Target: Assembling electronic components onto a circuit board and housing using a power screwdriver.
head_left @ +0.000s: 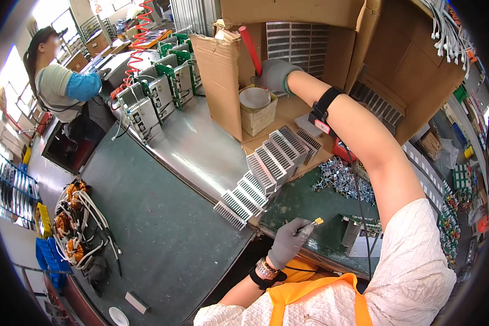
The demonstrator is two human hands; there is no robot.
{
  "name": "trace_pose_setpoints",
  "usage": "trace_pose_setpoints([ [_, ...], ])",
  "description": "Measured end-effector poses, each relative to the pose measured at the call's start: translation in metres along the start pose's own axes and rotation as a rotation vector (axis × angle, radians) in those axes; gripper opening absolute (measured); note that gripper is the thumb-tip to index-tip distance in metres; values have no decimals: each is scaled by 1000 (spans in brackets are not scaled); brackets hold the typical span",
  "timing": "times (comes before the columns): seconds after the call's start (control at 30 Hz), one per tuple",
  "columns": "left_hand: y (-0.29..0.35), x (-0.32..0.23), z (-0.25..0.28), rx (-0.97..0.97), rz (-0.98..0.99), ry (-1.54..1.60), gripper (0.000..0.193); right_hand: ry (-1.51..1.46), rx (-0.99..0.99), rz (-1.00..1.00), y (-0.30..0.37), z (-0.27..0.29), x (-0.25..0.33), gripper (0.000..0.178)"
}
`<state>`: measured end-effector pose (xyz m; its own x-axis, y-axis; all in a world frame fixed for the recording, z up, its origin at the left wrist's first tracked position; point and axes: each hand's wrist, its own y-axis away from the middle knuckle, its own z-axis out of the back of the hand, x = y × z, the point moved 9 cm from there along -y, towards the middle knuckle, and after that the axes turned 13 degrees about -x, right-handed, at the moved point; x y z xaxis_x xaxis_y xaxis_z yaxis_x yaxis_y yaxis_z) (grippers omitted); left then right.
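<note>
My left hand (289, 243), in a grey glove, is pinched closed on a small yellow-tipped piece (318, 221) above the near edge of the green bench. My right hand (277, 75), also gloved, reaches far forward into an open cardboard box (216, 87). It is closed at the lower end of a slanting red stick (250, 49); the fingertips are mostly hidden. Just below that hand, a whitish cup (255, 98) sits in a small pale square container (258, 120). Finned metal heat sinks (271, 163) stand in a row between my hands.
Loose small metal parts (345, 179) are heaped right of the heat sinks. A circuit board with a heat sink (361, 236) lies near my right side. Board assemblies (163, 92) line the metal surface at left; wired coils (73, 228) lie far left. Another person (60, 81) works there.
</note>
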<state>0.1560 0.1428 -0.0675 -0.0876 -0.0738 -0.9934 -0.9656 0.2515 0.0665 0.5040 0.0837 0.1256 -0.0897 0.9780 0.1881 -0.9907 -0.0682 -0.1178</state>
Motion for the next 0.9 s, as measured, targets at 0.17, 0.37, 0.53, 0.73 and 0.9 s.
trace_pose_setpoints([
  [0.17, 7, 7, 1, 0, 52, -24, 20, 60, -35, 136, 28, 20, 29, 40],
  [0.37, 8, 7, 1, -32, 81, 148, 20, -187, -168, 589, 87, 48, 28, 29],
  [0.53, -6, -27, 14, -116, 184, 345, 17, -843, -268, 305, 197, 108, -10, 24],
  [0.73, -24, -74, -3, -33, 114, 371, 18, -1012, -176, -120, 288, 120, -61, 32],
  [0.9, -24, -91, -20, -33, 100, 280, 17, -973, -143, -288, 316, 119, -76, 32],
])
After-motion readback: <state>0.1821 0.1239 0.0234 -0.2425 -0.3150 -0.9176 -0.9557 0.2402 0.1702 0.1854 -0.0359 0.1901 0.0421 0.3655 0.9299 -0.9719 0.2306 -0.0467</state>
